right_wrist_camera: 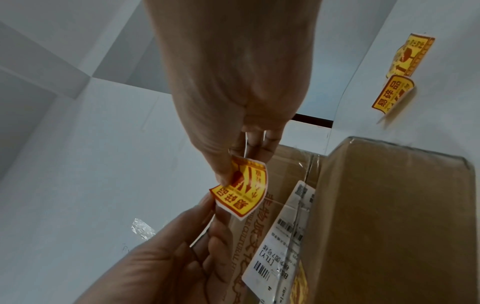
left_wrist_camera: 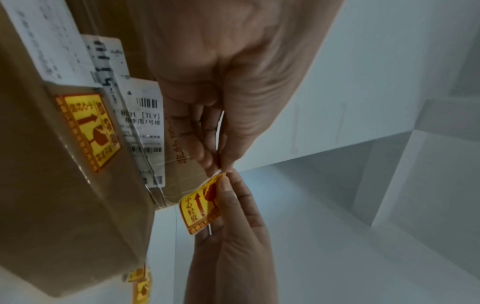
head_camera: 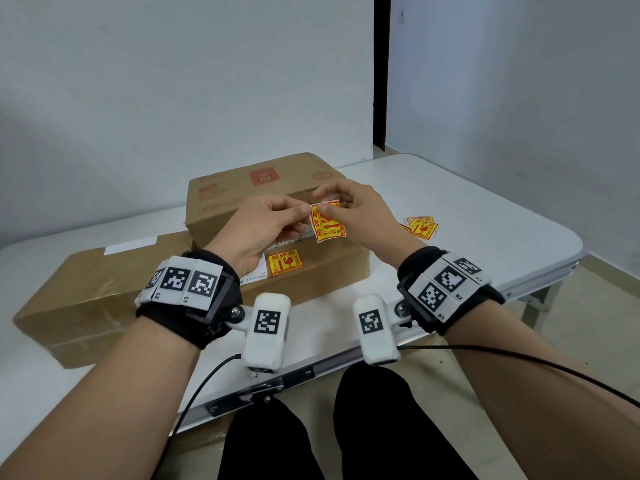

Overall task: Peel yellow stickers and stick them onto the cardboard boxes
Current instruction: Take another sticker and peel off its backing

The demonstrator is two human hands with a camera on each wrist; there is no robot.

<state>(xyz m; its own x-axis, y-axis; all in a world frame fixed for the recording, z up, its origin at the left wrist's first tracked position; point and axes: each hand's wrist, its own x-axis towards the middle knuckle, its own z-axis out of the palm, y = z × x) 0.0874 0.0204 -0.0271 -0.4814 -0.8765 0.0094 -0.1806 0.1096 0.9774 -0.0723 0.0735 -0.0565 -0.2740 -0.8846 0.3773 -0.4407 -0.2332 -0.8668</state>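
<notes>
Yellow sticker (head_camera: 328,226) held in the air between both hands, above the cardboard boxes (head_camera: 256,216); left hand (head_camera: 258,230) pinches one corner, right hand (head_camera: 360,213) pinches the top edge, apparently parting the backing; judged light, thin, floppy, prone to curl and cling to itself; best held by edges only; one sticker already on the near box (head_camera: 284,262); spare stickers (head_camera: 420,227) lie on the table (head_camera: 485,216).

Stood against pale walls: a white folding table (head_camera: 467,216), metal edge nearest. Showed a dark doorframe strip (head_camera: 381,71) beyond its far right corner.
</notes>
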